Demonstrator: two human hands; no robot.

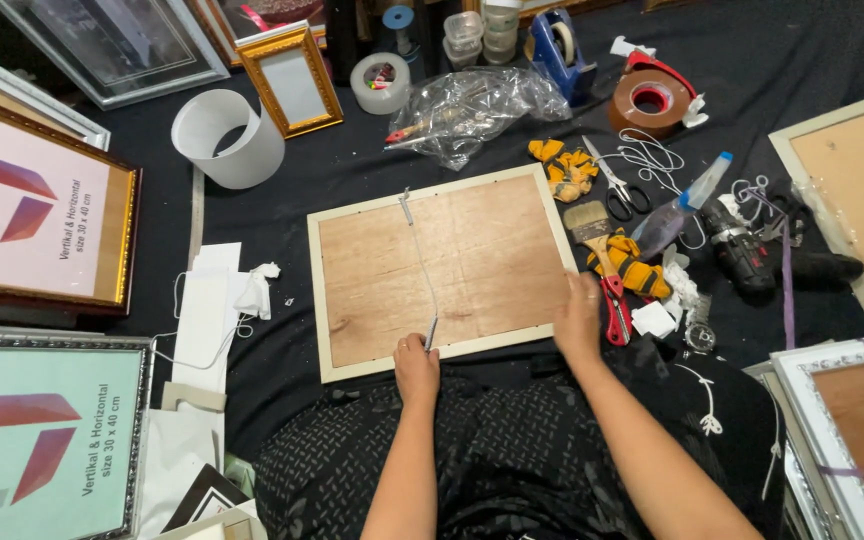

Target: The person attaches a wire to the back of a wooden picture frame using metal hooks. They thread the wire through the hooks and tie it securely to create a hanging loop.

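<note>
A picture frame (444, 268) lies face down on the black cloth, its brown backing board ringed by a cream rim. A thin white cord (422, 268) runs across the board from the top edge to the bottom edge. My left hand (416, 368) pinches the near end of that cord at the frame's bottom rim. My right hand (578, 318) presses flat on the frame's lower right corner. Both forearms reach out over my dark patterned lap.
To the right lie a paintbrush (592, 232), yellow gloves (562, 166), scissors (614, 182), a spray bottle (690, 200), a cordless drill (752, 255) and red-handled pliers (614, 306). Tape dispensers (652, 98) and a plastic bag (472, 108) sit behind. Framed pictures (32, 210) crowd the left; more frames (852, 180) lie right.
</note>
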